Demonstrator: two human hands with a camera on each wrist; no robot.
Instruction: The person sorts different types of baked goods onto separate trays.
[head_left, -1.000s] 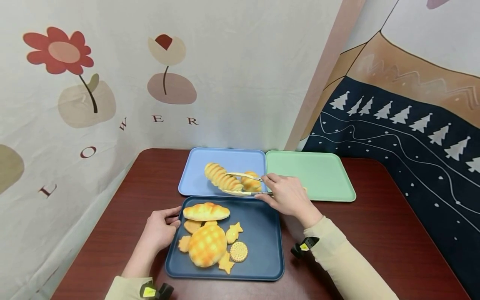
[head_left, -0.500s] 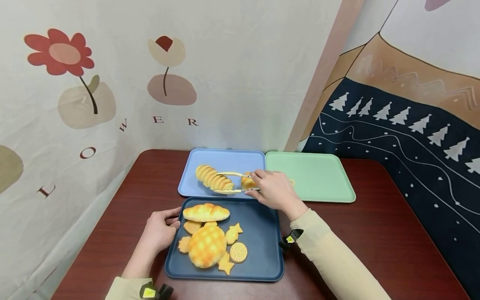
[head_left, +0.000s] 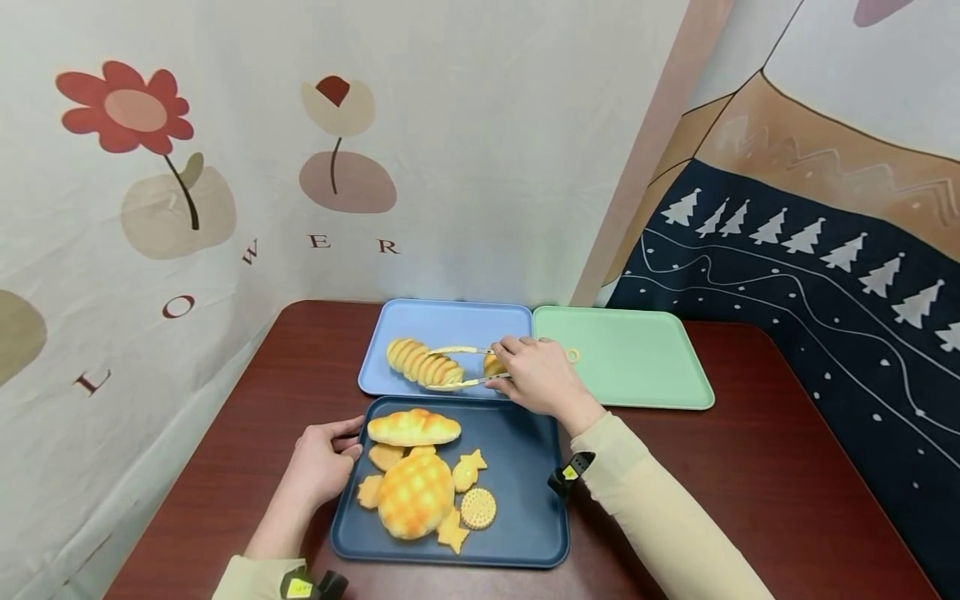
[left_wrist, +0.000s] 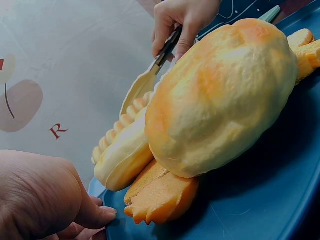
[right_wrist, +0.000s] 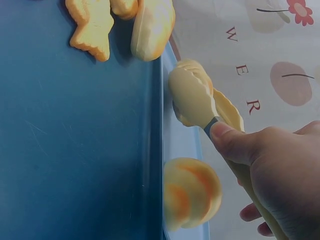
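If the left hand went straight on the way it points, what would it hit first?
Most likely the left edge of the dark blue tray: the left hand sits against it, though exact contact is unclear. Beyond it, the long loaf looks next.

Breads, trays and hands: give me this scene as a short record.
Left hand: touches left edge of dark blue tray
Right hand: holds tongs
Tongs: arms either side of ridged bread, over light blue tray
Ridged bread lifted: unclear
Smaller bread: at right end of light blue tray
On dark blue tray: checked round bread, oblong bread, biscuits
Green tray: right of light blue tray
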